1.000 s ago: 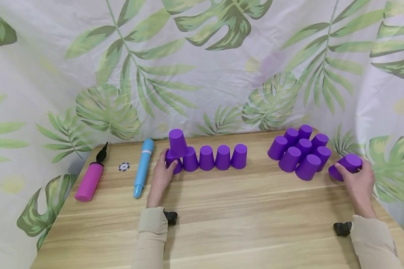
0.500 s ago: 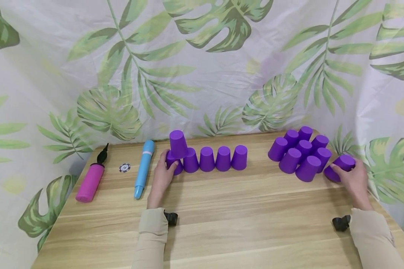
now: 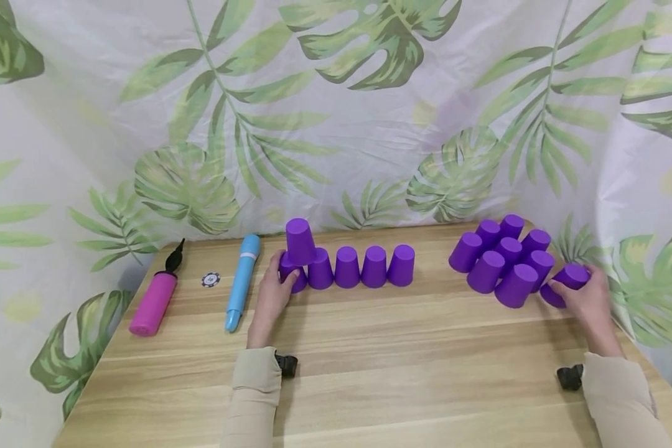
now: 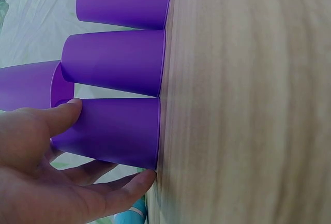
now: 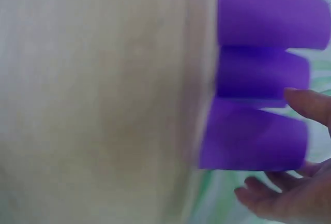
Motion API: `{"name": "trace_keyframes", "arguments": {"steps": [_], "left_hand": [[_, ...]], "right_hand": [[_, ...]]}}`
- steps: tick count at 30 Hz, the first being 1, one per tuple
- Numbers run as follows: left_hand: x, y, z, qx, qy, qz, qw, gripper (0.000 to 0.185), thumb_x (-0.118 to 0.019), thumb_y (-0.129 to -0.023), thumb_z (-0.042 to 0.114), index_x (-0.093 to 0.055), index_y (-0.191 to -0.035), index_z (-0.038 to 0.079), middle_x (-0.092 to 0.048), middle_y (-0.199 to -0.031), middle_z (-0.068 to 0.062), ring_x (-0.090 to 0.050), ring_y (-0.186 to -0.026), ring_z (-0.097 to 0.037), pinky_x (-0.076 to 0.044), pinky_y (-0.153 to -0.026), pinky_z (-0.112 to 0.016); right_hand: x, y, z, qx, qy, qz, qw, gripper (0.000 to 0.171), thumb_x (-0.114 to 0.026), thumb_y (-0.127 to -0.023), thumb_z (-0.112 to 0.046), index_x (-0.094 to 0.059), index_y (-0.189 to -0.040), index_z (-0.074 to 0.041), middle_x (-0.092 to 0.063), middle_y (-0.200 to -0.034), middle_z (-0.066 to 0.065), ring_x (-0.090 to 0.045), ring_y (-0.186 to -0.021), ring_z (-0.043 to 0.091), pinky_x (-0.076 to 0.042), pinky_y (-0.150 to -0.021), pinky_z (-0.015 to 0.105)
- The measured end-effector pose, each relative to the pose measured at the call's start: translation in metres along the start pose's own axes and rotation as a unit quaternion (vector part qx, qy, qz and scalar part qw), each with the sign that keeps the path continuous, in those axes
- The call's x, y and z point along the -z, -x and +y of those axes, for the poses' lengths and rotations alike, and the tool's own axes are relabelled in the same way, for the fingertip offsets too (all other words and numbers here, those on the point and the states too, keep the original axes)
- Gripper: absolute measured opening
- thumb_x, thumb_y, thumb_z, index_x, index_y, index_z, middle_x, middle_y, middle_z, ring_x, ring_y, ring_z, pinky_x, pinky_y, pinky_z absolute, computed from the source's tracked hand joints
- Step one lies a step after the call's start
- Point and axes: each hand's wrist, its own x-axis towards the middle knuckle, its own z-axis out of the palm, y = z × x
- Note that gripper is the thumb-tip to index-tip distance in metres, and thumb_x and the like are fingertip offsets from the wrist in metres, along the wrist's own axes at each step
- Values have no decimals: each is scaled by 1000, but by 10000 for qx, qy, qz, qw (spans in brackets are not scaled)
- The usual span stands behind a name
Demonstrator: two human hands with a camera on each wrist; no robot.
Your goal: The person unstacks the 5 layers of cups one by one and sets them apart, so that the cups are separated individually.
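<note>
Gripping 2 purple cups: left hand [image 3: 270,294] holds row's end cup [image 3: 291,275], right hand [image 3: 589,302] a tilted cup [image 3: 562,284].

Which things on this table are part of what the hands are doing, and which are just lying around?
In use:
- left hand holding the row's end cup
- right hand holding the tilted cup
- cup row, raised cup
- cup cluster

Lying about:
- pink pump
- blue tube
- poker chip
</note>
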Motion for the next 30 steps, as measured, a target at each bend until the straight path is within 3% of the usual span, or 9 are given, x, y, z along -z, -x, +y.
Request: {"name": "trace_keyframes", "arguments": {"steps": [3, 8, 11, 15, 19, 23, 30], "left_hand": [[-1, 0, 0, -17, -21, 11, 10000, 62, -57, -97, 13, -27, -150, 6, -38, -146, -26, -36, -134, -41, -30, -110, -53], [-3, -1, -1, -87, -24, 47, 9999, 61, -57, -97, 12, -28, -150, 6, -39, -146, -26, -37, -134, -40, -30, -111, -53], [-3, -1, -1, -99, -23, 52, 9999, 61, -57, -97, 12, -28, -150, 6, -39, -146, -26, -37, -135, -40, -30, -111, -52], [-3, 0, -2, -87, -23, 59, 9999, 61, -57, -97, 12, -28, -149, 5, -39, -145, -27, -37, -134, -40, -30, -110, -53], [-1, 1, -1, -86, -21, 78, 9999, 61, -57, -96, 12, -29, -149, 5, -39, -145, -27, -37, -134, -41, -30, -110, -53], [-1, 1, -1, -45, -60, 67, 9999, 61, -58, -96, 13, -29, -149, 6, -39, -145, -27, -37, -134, -41, -30, -110, -53], [-2, 2, 0, -16, -60, 67, 10000, 61, -58, -96, 14, -29, -149, 7, -40, -144, -28, -39, -132, -42, -31, -110, -54]], "right_hand": [[5, 7, -14, -5, 6, 147, 9999, 81, -62, -90, -19, -14, -147, 10, -25, -142, 41, -30, -126, 57, -28, -103, 66], [10, 22, -55, 465, -130, 1023, 9936, 69, -60, -91, -18, -25, -148, -1, -25, -150, 25, -20, -136, 43, -22, -111, 58], [7, 31, -82, 1288, -508, 1666, 9762, 60, -63, -88, -9, -38, -142, -3, -35, -145, 17, -27, -135, 31, -22, -114, 41], [-5, 43, -117, 2384, -983, 1978, 9457, 52, -66, -82, 1, -51, -133, -1, -47, -137, 15, -38, -131, 23, -25, -111, 28], [-23, 53, -150, 2949, -1429, 1810, 9273, 49, -66, -81, 4, -56, -128, -1, -53, -133, 13, -43, -129, 19, -29, -109, 26], [-50, 61, -180, 3306, -1760, 1430, 9161, 47, -64, -81, 9, -57, -127, 2, -55, -130, 18, -48, -122, 22, -36, -104, 23], [-104, 70, -234, 3879, -2057, 128, 8984, 44, -65, -86, 5, -55, -129, 1, -55, -129, 16, -50, -121, 28, -43, -101, 36]]}}
